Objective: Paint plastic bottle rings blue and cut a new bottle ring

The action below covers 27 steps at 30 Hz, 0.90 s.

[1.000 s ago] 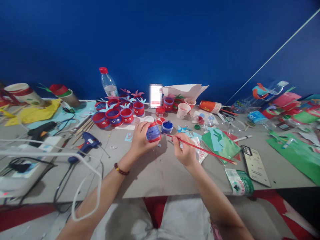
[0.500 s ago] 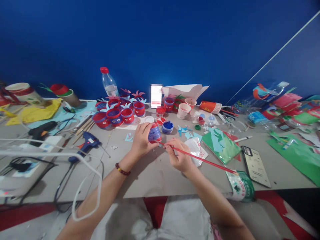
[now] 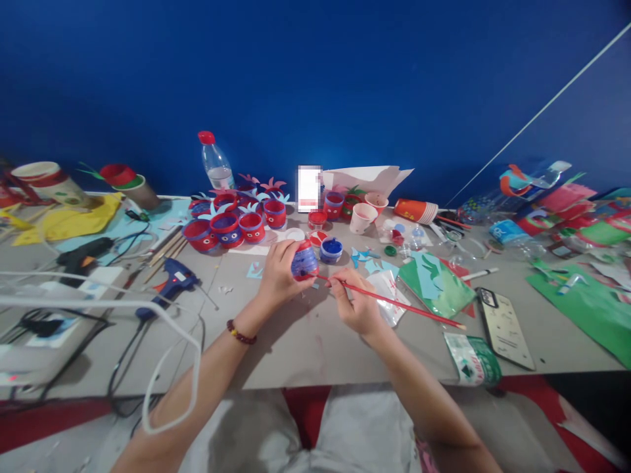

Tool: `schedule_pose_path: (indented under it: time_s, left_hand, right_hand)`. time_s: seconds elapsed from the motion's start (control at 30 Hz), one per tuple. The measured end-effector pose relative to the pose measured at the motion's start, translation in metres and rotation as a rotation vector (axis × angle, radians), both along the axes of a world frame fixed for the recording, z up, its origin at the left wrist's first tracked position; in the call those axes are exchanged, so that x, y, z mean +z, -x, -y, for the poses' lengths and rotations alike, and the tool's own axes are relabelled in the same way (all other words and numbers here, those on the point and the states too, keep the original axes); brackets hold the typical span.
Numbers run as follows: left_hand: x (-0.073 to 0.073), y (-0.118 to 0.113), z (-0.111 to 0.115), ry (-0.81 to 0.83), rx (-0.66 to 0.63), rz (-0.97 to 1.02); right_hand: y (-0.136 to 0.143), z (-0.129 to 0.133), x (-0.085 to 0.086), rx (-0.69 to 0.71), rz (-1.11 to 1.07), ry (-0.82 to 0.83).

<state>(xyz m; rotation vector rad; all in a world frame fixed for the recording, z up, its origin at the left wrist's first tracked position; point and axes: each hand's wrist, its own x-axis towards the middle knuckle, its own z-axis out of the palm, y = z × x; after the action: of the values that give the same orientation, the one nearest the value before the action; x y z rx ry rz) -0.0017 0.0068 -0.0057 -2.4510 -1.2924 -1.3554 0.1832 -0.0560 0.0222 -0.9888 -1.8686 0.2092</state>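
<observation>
My left hand (image 3: 279, 270) is wrapped round a small cup painted red and blue (image 3: 305, 261), tilted on its side. Between the fingertips of my right hand (image 3: 353, 301) is a long red paintbrush (image 3: 399, 303). Its tip reaches the cup's lower side, and its tail slants down to the right. Just beyond the cup stands an open jar of blue paint (image 3: 330, 249). A jar of red paint (image 3: 317, 219) sits further back, with a red-stained lid (image 3: 318, 239) between them.
Several painted cups with eyes and paper leaves (image 3: 225, 228) stand at the back left. A blue glue gun (image 3: 176, 277) and white cable (image 3: 197, 358) lie left. At right are paper cups (image 3: 363, 218), a green packet (image 3: 438, 289) and a phone (image 3: 505, 327).
The paintbrush's tail has swung upward a little, and its tip has shifted slightly on the cup. The cup has turned slightly in my left hand.
</observation>
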Motion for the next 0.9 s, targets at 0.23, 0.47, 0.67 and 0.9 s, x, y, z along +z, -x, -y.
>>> schedule_pose_path:
  time_s: [0.23,0.47,0.67,0.9]
  left_hand:
    - [0.003,0.002,0.000,0.032,0.010,0.001]
    - [0.005,-0.001,0.003,0.067,0.007,-0.025]
    - [0.003,-0.004,0.005,0.064,-0.045,-0.047]
    - [0.003,-0.001,0.005,0.044,-0.082,-0.045]
  right_hand:
    - [-0.008,-0.005,-0.002,-0.107,-0.005,-0.084]
    - [-0.009,-0.004,-0.005,-0.179,-0.216,0.051]
    - [-0.002,-0.004,-0.011,-0.067,-0.302,0.178]
    - [-0.005,-0.006,0.000,-0.194,-0.205,0.041]
